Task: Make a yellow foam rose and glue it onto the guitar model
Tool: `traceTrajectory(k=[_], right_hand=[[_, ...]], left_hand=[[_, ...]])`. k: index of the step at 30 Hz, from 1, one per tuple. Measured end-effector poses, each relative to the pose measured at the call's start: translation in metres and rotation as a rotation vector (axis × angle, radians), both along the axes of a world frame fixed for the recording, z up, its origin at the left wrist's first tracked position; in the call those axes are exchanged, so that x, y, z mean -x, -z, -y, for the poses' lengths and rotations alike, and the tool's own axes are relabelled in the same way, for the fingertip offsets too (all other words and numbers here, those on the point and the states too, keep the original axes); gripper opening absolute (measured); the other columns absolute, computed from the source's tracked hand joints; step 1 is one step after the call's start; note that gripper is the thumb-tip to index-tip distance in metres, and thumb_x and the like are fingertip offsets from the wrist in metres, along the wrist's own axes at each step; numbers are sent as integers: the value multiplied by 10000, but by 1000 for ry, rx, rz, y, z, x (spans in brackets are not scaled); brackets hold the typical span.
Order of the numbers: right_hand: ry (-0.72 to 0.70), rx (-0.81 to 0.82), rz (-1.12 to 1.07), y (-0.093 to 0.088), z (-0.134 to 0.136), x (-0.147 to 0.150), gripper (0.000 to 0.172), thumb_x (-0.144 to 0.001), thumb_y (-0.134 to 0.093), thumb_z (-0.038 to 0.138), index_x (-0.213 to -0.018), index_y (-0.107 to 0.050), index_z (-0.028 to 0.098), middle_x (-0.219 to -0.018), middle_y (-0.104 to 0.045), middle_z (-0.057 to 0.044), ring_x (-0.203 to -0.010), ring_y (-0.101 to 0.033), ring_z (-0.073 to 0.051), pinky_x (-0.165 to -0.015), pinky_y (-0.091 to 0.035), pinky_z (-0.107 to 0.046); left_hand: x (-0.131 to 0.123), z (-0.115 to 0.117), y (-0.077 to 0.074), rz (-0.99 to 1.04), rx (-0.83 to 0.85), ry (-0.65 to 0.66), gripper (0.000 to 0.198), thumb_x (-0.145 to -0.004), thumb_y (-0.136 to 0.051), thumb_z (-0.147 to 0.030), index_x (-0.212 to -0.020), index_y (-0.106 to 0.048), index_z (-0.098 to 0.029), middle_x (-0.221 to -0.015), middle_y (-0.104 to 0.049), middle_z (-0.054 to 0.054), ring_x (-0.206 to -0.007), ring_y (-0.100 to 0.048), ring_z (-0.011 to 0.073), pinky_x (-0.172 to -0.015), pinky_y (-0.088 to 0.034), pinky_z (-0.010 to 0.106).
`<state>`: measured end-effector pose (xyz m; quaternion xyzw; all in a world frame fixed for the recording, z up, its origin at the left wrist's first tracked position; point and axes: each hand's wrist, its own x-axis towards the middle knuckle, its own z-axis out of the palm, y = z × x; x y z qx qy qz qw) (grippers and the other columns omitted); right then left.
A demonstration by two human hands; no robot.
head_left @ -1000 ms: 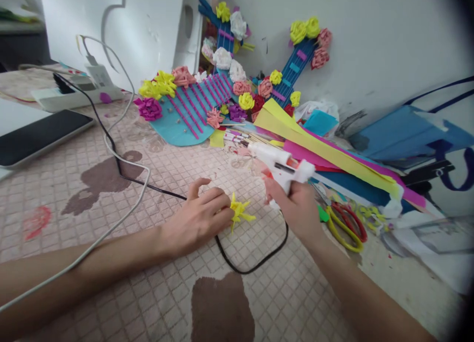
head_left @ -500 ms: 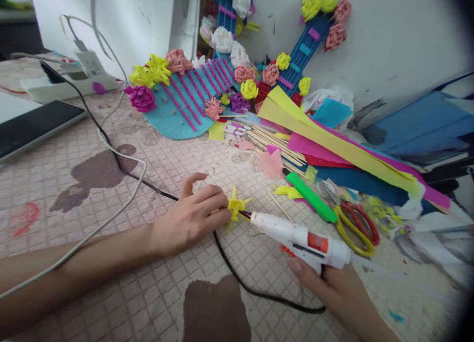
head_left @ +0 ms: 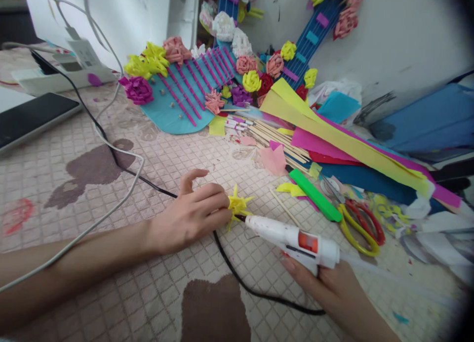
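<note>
Fingers of my left hand (head_left: 198, 208) are curled at the left side of a spiky yellow paper flower (head_left: 239, 203) and hold it near the tablecloth; the fingertips are partly hidden. My right hand (head_left: 326, 282) is wrapped around a white hot glue gun (head_left: 281, 233) with an orange window, a clear glue stick coming out of its back. The gun's dark nozzle points left and meets the lower part of the flower. A black cord (head_left: 244, 282) runs across the cloth beneath my left hand and toward the gun.
Scissors (head_left: 359, 228), a green cutter (head_left: 314, 196), thin wooden sticks (head_left: 274, 139) and coloured paper (head_left: 348, 139) lie to the right. Behind stands a blue guitar-shaped piece (head_left: 181, 100) with paper flowers. A phone (head_left: 37, 117), power strip (head_left: 62, 80) and white cable (head_left: 122, 201) are left.
The glue gun has moved slightly left, its nozzle further onto the yellow flower. My left hand stays at the flower. The view has shifted a little.
</note>
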<state>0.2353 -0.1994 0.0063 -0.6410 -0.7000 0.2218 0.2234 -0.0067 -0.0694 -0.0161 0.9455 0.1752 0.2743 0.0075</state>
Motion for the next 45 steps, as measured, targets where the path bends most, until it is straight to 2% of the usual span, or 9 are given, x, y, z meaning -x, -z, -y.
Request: traceTrajectory(k=[14,22,30,36,45], right_hand=[[-15,2,3,2,-2,2,193,-866,-513,372,-959,-610,234,-800,-681,-34,-780,-664,-211,-619,-549,-275],[-14,18,-9,2,-3,2,167,-875,-503,368,-944,-599,250,-756,-675,-12,-799,-671,-198,-553,-536,-228],[-14,-15,4,3,-4,1,174,-873,-509,364,-980,-586,252,-796,-676,-11,-789,-676,-189,-594,-549,-231],[-13,-13,25,-1,-3,1,168,-878,-489,370,-876,-592,238,-700,-652,-6,-735,-670,-191,-532,-528,-223],[-15,2,43,-1,-4,1,206,-885,-479,384,-909,-601,219,-764,-676,-19,-743,-665,-187,-580,-537,-233]], left_hand=[[0,1,-1,-2,10,6,241,-957,-384,-126,-850,-581,-213,-833,-627,-45,-901,-550,106,-1065,-169,435],[0,-2,2,4,8,8,200,-936,-424,-124,-824,-569,-202,-817,-617,-39,-873,-538,119,-1038,-180,442],[-2,-2,2,30,65,-4,166,-929,-462,-174,-809,-573,-205,-798,-614,-34,-850,-523,121,-1031,-187,438],[-5,-2,1,72,125,-24,179,-931,-470,-208,-800,-592,-199,-796,-617,-27,-837,-529,124,-1010,-219,424],[-5,-2,2,67,144,-26,154,-914,-495,-205,-800,-597,-208,-799,-624,-22,-837,-534,134,-999,-222,432]])
